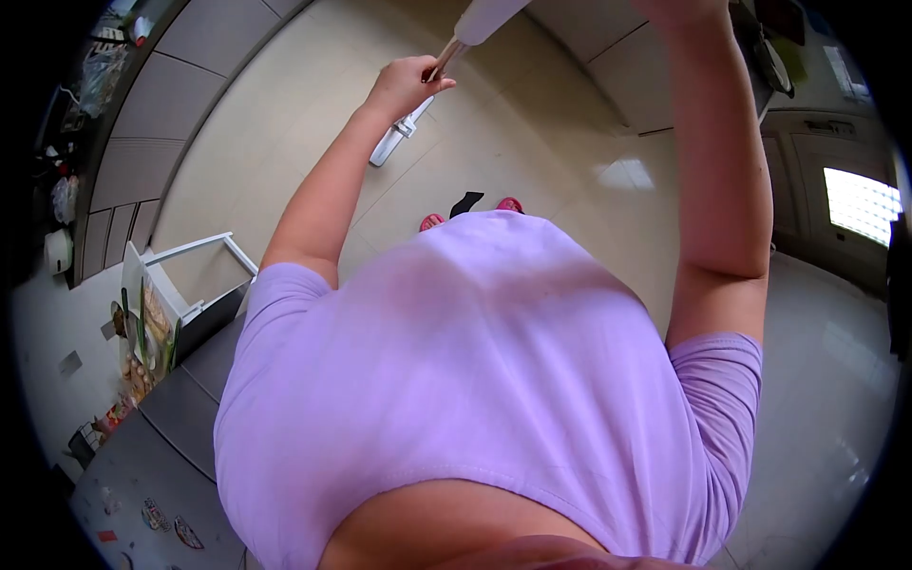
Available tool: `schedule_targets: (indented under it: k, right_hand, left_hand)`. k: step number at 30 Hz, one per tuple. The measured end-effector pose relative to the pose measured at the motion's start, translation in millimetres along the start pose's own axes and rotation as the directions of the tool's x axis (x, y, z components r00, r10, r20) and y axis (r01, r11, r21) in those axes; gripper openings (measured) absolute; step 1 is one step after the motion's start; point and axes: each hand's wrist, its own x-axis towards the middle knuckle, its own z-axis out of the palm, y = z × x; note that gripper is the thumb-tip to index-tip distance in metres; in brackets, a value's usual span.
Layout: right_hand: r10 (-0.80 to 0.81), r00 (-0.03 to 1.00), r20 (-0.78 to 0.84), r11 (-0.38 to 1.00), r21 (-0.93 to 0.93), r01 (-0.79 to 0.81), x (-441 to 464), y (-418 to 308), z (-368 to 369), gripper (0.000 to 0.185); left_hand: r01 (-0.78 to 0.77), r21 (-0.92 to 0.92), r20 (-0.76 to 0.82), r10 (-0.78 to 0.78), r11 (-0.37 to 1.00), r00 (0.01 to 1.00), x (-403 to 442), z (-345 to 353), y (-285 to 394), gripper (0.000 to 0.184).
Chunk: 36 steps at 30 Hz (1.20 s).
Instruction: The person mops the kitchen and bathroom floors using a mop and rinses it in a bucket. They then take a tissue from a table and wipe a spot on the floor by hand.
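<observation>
My left hand (pixel 407 87) is closed around the thin lower part of a long-handled floor tool (pixel 484 19). The tool has a thick white upper section that runs out of the top of the view. Below my hand, a narrow pale flat head (pixel 401 133) with a joint in its middle lies at the floor. It appears to belong to the same tool, but my hand covers the join. My right hand (pixel 686 8) is raised at the top edge, mostly cut off, and its fingers do not show.
Pale tiles (pixel 532 142) cover the floor around my pink slippers (pixel 510 204), with a black strip (pixel 465 203) between them. Grey cabinets (pixel 204 38) line the left. A white-framed open bin or drawer (pixel 204 266) stands near my left elbow. A door (pixel 845 180) is at right.
</observation>
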Motion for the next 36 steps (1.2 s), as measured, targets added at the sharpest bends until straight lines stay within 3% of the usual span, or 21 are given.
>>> schedule_targets:
  k: [3, 5, 6, 10, 11, 15, 16, 17, 18, 21, 23, 24, 26, 28, 29, 30, 31, 33, 34, 35, 36]
  right_hand:
    - [-0.003, 1.0, -0.003, 0.996, -0.086, 0.003, -2.2, -13.8, 4.7, 0.01]
    - [0.06, 0.998, 0.004, 0.994, -0.087, -0.06, -8.7, -26.6, -6.7, 0.012]
    - [0.08, 0.997, 0.0, 0.994, -0.08, -0.08, -12.6, -33.5, -13.5, 0.012]
    - [0.077, 0.997, -0.013, 0.988, -0.134, -0.078, -29.7, -58.9, -37.9, 0.017]
    - [0.071, 0.997, -0.023, 0.986, -0.147, -0.074, -34.9, -65.0, -42.8, 0.018]
    - [0.071, 0.997, 0.002, 0.997, -0.013, -0.071, -64.8, -88.0, -64.9, 0.018]
    - [0.277, 0.96, 0.028, 0.961, -0.016, -0.277, -94.1, -106.3, -94.7, 0.019]
    - [0.299, 0.953, 0.044, 0.953, -0.06, -0.296, -99.8, -113.2, -105.6, 0.021]
    - [0.327, 0.945, -0.009, 0.937, -0.122, -0.326, -108.0, -114.2, -107.0, 0.024]
    - [0.297, 0.943, -0.153, 0.911, -0.251, -0.328, -96.3, -113.4, -97.1, 0.033]
    - [0.174, 0.955, -0.242, 0.922, -0.3, -0.244, -87.7, -125.1, -75.0, 0.044]
    - [0.047, 0.986, -0.161, 0.936, -0.338, -0.1, -84.7, -124.3, -68.1, 0.055]
    - [-0.074, 0.98, -0.185, 0.929, -0.369, 0.0, -96.2, -107.3, -49.5, 0.056]
    - [0.12, 0.951, -0.284, 0.885, -0.403, -0.232, -108.5, -75.5, -16.0, 0.052]
    - [0.265, 0.917, -0.3, 0.86, -0.358, -0.365, -120.4, -54.1, -16.5, 0.04]
    - [0.346, 0.919, -0.188, 0.91, -0.172, -0.378, -148.0, -20.2, -39.3, 0.024]
    - [0.322, 0.895, -0.309, 0.934, -0.05, -0.354, -154.3, -16.8, -30.8, 0.018]
    - [0.328, 0.84, -0.431, 0.892, -0.151, -0.426, -145.8, -14.7, -19.0, 0.022]
    - [0.269, 0.842, -0.469, 0.917, -0.142, -0.372, -143.6, -14.9, -18.5, 0.022]
    - [0.201, 0.844, -0.498, 0.94, -0.144, -0.309, -141.6, -19.5, -22.8, 0.022]
    - [0.155, 0.82, -0.55, 0.935, -0.188, -0.302, -141.1, -31.8, -24.3, 0.022]
  left_hand:
    - [-0.054, 0.059, 0.0, 0.054, 0.997, 0.999, 0.2, 11.4, 8.2, 0.026]
    - [-0.231, 0.056, -0.069, 0.235, 0.971, 0.97, 4.4, 30.5, 19.0, 0.025]
    - [-0.231, 0.056, -0.069, 0.235, 0.971, 0.97, 4.4, 33.9, 28.7, 0.025]
    - [-0.266, 0.0, 0.016, 0.266, 0.964, 0.964, 3.0, 52.0, 63.4, 0.022]
    - [-0.335, -0.049, 0.027, 0.337, 0.941, 0.941, 4.3, 60.7, 75.1, 0.021]
    - [-0.43, -0.157, 0.044, 0.442, 0.889, 0.896, 8.4, 92.6, 105.3, 0.014]
    - [-0.432, -0.191, 0.052, 0.449, 0.881, 0.892, 14.4, 96.3, 115.5, 0.011]
    - [-0.607, -0.255, -0.037, 0.62, 0.752, 0.784, 12.5, 142.7, 111.4, 0.008]
    - [-0.524, -0.251, -0.036, 0.533, 0.814, 0.845, 26.3, 131.0, 112.7, 0.009]
    - [-0.546, -0.195, 0.05, 0.564, 0.815, 0.824, 21.8, 114.5, 122.0, 0.014]
    - [-0.544, -0.193, 0.058, 0.563, 0.817, 0.825, 13.6, 98.6, 128.5, 0.015]
    - [-0.551, -0.175, 0.078, 0.57, 0.816, 0.818, 8.4, 87.6, 133.1, 0.016]
    - [-0.57, -0.154, 0.089, 0.586, 0.807, 0.805, -5.7, 63.0, 149.5, 0.019]
    - [-0.634, -0.167, 0.081, 0.651, 0.755, 0.755, -13.6, 32.2, 168.9, 0.023]
    - [-0.66, -0.173, 0.065, 0.677, 0.731, 0.733, -17.3, 18.6, 175.8, 0.023]
    - [-0.663, -0.185, 0.072, 0.683, 0.725, 0.727, -22.0, 3.5, 180.5, 0.024]
    - [-0.669, -0.2, 0.085, 0.693, 0.716, 0.716, -26.4, -13.6, 181.7, 0.024]
    - [-0.737, -0.244, -0.064, 0.748, 0.63, 0.661, -38.5, -51.6, 176.8, 0.027]
    - [-0.821, -0.205, -0.249, 0.783, 0.533, 0.571, -50.5, -75.6, 177.6, 0.027]
    - [-0.811, -0.342, -0.24, 0.791, 0.474, 0.563, -74.7, -112.5, 182.5, 0.027]
    - [-0.855, -0.417, -0.352, 0.812, 0.309, 0.465, -101.1, -143.1, 188.1, 0.02]
